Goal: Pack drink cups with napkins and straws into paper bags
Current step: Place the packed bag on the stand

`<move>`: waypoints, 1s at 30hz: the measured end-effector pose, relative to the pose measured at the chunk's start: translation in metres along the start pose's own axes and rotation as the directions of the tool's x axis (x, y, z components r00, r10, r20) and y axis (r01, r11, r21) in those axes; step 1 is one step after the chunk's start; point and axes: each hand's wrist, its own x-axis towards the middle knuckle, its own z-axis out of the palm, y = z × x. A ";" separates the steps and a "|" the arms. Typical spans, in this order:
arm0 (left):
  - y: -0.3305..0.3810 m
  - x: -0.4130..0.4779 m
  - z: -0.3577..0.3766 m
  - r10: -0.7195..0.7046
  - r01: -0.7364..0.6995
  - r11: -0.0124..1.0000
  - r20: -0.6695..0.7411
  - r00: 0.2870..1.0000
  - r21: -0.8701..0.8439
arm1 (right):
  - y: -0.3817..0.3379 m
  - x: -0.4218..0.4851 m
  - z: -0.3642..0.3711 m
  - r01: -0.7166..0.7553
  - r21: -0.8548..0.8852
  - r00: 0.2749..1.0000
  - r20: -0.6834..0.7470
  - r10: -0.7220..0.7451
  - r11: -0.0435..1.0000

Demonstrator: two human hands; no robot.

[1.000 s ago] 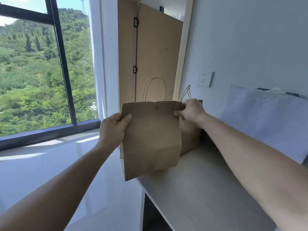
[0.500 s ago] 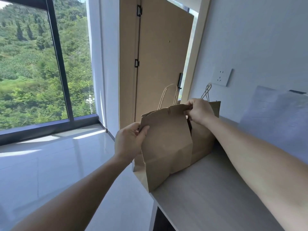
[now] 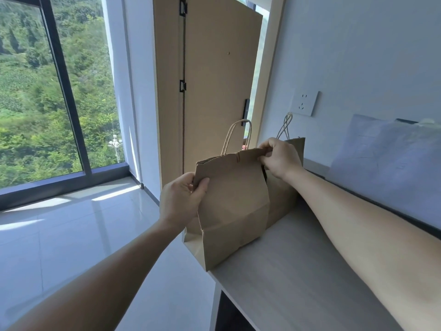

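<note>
Left hand [image 3: 182,199] pinches left top edge of front paper bag [image 3: 232,206]; right hand [image 3: 279,158] pinches right top corner; bag base sits at desk [image 3: 298,271] corner edge; second paper bag [image 3: 285,194] just behind, touching; open tiled floor [image 3: 71,235] left; wall socket [image 3: 302,103], door [image 3: 214,80], window [image 3: 47,91] beyond.

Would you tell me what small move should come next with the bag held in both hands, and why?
Probably nudge the front bag a little further onto the counter before letting go. The left hand and the right hand pinch its top edge, and its base stands right at the counter's end, in front of a second bag.
</note>
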 end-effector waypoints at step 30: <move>0.380 -0.267 0.167 0.452 -0.636 0.764 0.613 0.648 0.107 | 0.170 -0.377 -0.414 -0.355 -0.315 0.934 -0.088 0.346 0.880</move>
